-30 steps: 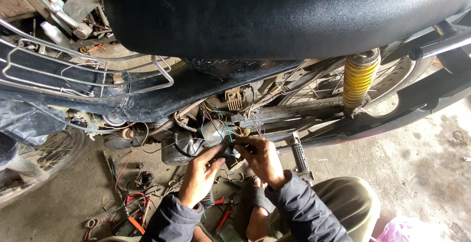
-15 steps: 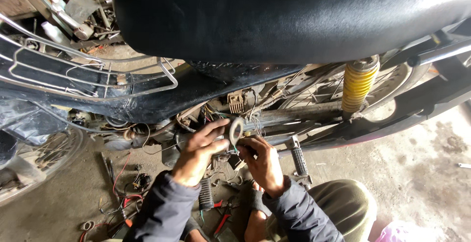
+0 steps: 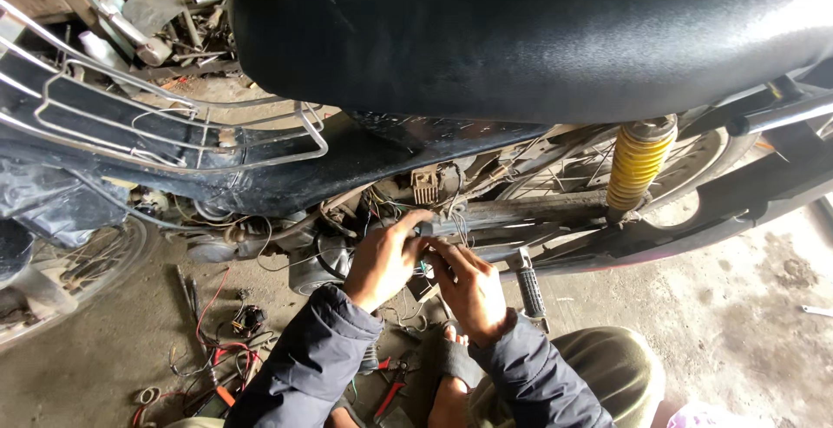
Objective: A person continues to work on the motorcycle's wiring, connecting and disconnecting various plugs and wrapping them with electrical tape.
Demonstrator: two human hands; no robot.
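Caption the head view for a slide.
Both hands, left hand and right hand, work wiring under a motorcycle's black seat.

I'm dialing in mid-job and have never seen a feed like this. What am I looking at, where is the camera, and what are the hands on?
The one camera sits on the person's head and looks down. Across the top is a motorcycle's black seat, with a yellow shock spring at the right and a wire rack at the left. Both bare hands work under the seat: the left hand and right hand pinch thin wires by the frame. A footpeg sticks out beside them. Loose cables and pliers lie on the concrete floor.
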